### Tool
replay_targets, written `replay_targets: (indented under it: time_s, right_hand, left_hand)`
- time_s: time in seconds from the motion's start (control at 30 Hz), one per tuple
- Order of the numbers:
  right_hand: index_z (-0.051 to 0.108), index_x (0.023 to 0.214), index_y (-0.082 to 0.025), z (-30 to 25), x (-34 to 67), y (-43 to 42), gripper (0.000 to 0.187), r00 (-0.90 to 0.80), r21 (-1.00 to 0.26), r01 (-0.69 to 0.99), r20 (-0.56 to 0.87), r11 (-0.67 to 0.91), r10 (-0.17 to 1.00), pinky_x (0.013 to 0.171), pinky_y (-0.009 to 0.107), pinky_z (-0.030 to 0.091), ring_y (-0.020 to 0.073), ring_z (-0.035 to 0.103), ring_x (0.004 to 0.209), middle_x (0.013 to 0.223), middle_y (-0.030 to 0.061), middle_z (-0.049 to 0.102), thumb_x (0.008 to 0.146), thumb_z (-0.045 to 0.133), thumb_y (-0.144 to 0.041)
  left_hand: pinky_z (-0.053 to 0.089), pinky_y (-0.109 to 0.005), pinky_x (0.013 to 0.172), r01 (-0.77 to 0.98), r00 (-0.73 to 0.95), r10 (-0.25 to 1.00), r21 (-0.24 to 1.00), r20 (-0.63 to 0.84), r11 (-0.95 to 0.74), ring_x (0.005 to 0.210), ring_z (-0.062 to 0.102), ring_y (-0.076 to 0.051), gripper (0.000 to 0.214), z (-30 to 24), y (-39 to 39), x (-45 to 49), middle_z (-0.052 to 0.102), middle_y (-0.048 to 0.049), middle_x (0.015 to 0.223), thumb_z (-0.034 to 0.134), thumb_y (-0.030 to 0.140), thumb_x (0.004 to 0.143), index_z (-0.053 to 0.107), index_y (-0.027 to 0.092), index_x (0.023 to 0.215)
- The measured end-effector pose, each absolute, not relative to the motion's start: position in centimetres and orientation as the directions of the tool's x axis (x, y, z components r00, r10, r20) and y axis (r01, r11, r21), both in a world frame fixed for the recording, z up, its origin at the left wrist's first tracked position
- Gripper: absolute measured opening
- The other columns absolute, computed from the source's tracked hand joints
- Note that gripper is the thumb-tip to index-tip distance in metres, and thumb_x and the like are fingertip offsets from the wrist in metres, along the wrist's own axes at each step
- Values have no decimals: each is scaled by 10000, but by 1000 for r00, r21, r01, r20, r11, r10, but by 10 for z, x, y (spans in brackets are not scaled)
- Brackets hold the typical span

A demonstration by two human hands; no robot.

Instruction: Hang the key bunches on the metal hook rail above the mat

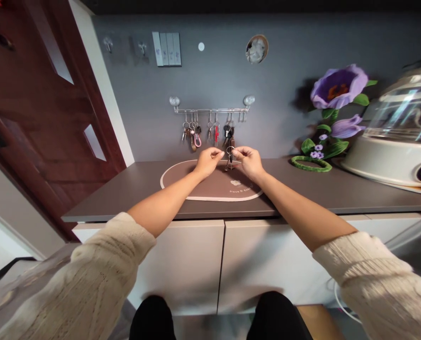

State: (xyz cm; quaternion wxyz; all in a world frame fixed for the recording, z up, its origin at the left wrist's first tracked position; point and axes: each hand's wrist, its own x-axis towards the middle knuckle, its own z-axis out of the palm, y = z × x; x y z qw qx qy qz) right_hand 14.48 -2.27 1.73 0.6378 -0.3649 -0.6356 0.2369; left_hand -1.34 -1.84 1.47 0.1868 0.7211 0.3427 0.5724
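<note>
Two bare hands held up over the counter (pixel 132 193): left hand (pixel 207 163), right hand (pixel 249 163), both just above a brown oval placemat (pixel 227 193). Key ring (pixel 230 150) between them, keys (pixel 229 163) dangling from it. Right fingers (pixel 237 152) pinched narrow on the ring; left fingers (pixel 219 152) pinched narrow beside it, grip unclear. Judged risk: a slipped pinch, dropping the keys onto the placemat. White appliance (pixel 390 151) at far right, clear dome, contents lost in glare.

Placemat (pixel 224 188) brown, cream border; sweater sleeve (pixel 373 278) cream, cable-knit; key ring (pixel 230 149) silver.
</note>
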Motion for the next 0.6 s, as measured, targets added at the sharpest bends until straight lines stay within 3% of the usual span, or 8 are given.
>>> replay_targets:
  time_s: [0.27, 0.6]
  right_hand:
    - [617, 688, -157, 26, 151, -20, 198, 162, -775, 125, 632, 620, 758, 682, 271, 399, 96, 477, 617, 647, -17, 579, 624, 646, -341]
    - [602, 672, -154, 49, 160, -4, 230, 194, -744, 137, 668, 654, 719, 692, 268, 404, 93, 473, 616, 621, -26, 548, 614, 633, -374]
  left_hand:
    - [407, -242, 664, 495, 197, 642, 490, 741, -717, 672, 523, -118, 146, 12, -21, -14, 633, -23, 747, 515, 241, 771, 626, 150, 751]
    - [399, -253, 696, 601, 279, 596, 347, 753, -720, 714, 522, -133, 186, 13, -26, -13, 608, -31, 771, 472, 251, 810, 638, 170, 789]
